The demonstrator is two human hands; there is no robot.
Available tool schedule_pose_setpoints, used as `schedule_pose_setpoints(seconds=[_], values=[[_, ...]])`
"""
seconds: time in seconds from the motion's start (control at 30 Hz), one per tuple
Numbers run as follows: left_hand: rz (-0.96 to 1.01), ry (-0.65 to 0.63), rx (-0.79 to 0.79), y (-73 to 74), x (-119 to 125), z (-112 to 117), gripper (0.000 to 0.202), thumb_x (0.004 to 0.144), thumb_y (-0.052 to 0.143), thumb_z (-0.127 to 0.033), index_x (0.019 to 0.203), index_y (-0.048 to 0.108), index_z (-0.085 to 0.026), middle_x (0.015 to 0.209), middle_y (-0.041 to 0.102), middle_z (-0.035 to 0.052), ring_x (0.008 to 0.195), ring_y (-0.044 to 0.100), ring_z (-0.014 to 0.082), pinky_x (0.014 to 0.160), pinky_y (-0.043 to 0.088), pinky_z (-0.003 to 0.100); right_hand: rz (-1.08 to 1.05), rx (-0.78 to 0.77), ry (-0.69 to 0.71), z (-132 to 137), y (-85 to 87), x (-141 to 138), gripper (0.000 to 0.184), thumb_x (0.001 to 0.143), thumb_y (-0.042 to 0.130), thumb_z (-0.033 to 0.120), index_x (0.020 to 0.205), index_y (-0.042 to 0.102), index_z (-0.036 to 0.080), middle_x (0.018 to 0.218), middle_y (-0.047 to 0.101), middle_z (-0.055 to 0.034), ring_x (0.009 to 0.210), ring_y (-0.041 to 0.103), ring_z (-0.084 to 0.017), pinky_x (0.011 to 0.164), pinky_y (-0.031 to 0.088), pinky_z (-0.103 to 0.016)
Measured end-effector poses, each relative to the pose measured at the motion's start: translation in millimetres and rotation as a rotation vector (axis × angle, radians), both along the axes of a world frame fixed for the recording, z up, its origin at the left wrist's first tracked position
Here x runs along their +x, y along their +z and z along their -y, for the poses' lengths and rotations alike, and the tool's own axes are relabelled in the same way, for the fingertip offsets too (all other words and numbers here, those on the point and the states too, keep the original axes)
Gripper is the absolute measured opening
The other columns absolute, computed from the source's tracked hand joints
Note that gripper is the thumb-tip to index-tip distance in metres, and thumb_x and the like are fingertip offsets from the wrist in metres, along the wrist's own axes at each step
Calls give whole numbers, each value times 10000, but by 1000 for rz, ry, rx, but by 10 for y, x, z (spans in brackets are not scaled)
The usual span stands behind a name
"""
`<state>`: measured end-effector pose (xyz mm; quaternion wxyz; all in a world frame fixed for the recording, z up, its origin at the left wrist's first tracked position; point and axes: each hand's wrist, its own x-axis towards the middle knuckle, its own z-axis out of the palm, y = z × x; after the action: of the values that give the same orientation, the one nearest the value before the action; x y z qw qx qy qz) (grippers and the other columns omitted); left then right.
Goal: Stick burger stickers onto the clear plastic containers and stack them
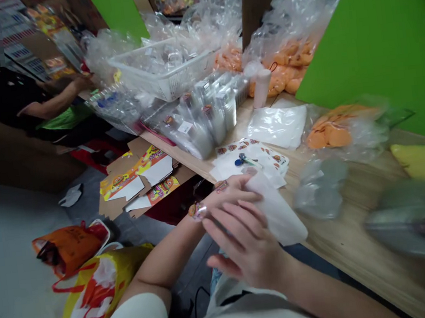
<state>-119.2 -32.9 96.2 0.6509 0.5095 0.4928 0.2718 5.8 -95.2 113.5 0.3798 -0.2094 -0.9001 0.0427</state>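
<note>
My left hand reaches in from the left over the table's front edge, its fingers around the near part of a whitish sheet. The sheet hangs partly past the edge. Small burger-print stickers are stuck on this arm: one sticker at the wrist, another on the back of the hand. Across that wrist lies my right hand, fingers spread and thumb apart, fingertips close to the wrist sticker. Nothing shows in its grasp. Just beyond are sticker sheets with a blue-capped item on top.
Clear plastic packs and a white basket stand behind. Bags of orange pieces lie to the right, near a blurred clear package. Flat printed cartons and carrier bags are at left. Another person sits far left.
</note>
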Motion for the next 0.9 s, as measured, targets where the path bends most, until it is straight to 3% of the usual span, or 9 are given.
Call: schedule_pose_setpoints(seconds=[0.1, 0.17, 0.3, 0.4, 0.47, 0.6, 0.73, 0.9], values=[[176, 21, -111, -33, -76, 70, 354, 660, 703, -336, 933, 576, -151, 779, 609, -8, 642, 558, 99, 600, 449, 217, -208, -230, -274, -201, -27, 319, 293, 817, 560, 240, 1110, 568, 236, 997, 638, -54, 970, 568, -196, 877, 462, -370], [186, -16, -127, -32, -108, 116, 344, 682, 678, -309, 968, 562, -159, 803, 608, -10, 661, 560, 103, 607, 454, 217, -283, -431, -435, -369, -56, 462, 244, 825, 546, 222, 1066, 576, 239, 1001, 613, -59, 940, 568, -190, 819, 481, -363], [-7, -143, 11, 32, -164, 184, 355, 719, 588, -215, 1070, 553, -169, 887, 608, -1, 762, 559, 126, 643, 460, 218, -276, -626, -352, -576, -177, 503, 241, 801, 583, 301, 1031, 596, 229, 997, 606, -56, 923, 567, -186, 781, 493, -351], [-82, -248, 150, 98, -219, 197, 595, 674, 562, -124, 1255, 459, -203, 1083, 595, 24, 898, 555, 160, 704, 465, 225, -366, -769, -334, -585, -251, 484, 299, 790, 594, 330, 1065, 574, 215, 946, 629, -46, 804, 600, -157, 700, 519, -315], [-93, -290, 211, 134, -240, 193, 695, 654, 550, -91, 1319, 398, -222, 1196, 556, 37, 976, 541, 180, 741, 460, 230, -366, -772, -354, -563, -265, 493, 287, 799, 581, 333, 1061, 578, 215, 910, 648, -38, 753, 611, -150, 684, 524, -310], [-103, -257, 201, 173, -213, 183, 643, 692, 536, -131, 1311, 406, -247, 1229, 535, 27, 939, 549, 164, 731, 456, 230, -204, -533, -374, -556, -260, 514, 253, 842, 519, 282, 1076, 597, 227, 976, 665, -60, 891, 613, -189, 818, 490, -354], [-19, -225, 152, 198, -163, 183, 541, 685, 565, -158, 1218, 488, -207, 1071, 587, 21, 882, 537, 145, 721, 454, 224, -91, -552, -305, -627, -281, 503, 300, 886, 425, 272, 1143, 564, 202, 1050, 650, -85, 975, 600, -204, 850, 488, -373], [124, -177, -101, 255, -161, 145, 487, 671, 596, -171, 1152, 527, -202, 854, 599, -18, 717, 527, 108, 613, 436, 200, -78, -604, -264, -695, -207, 516, 280, 886, 386, 239, 1052, 609, 206, 994, 667, -69, 935, 617, -194, 829, 499, -362]])
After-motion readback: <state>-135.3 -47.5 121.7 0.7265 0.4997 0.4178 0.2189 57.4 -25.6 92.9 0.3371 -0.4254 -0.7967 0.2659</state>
